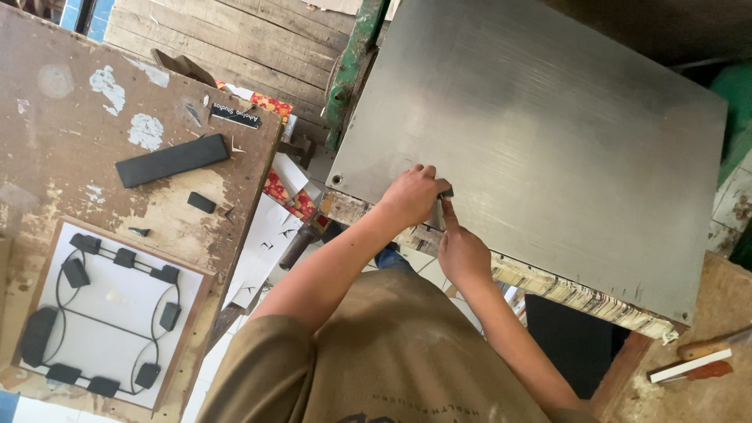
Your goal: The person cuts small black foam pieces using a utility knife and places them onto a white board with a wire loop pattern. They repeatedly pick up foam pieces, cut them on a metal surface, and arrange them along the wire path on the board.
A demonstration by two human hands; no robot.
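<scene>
A big brushed metal plate [548, 141] lies on a layered wooden base. At its near edge, my left hand [411, 196] is closed on a small dark piece [446, 192] that rests on the plate. My right hand [462, 251] sits just below it. Its index finger is stretched up along the piece and its other fingers are curled, pinching the lower end. Most of the piece is hidden by my fingers.
To the left stands a worn wooden bench [47, 157] with a long black bar [172, 160], a small black block [201, 202] and a framed white board [110, 313] carrying black wire and blocks. A green metal post [352, 63] rises behind. A wooden-handled tool [697, 360] lies at the lower right.
</scene>
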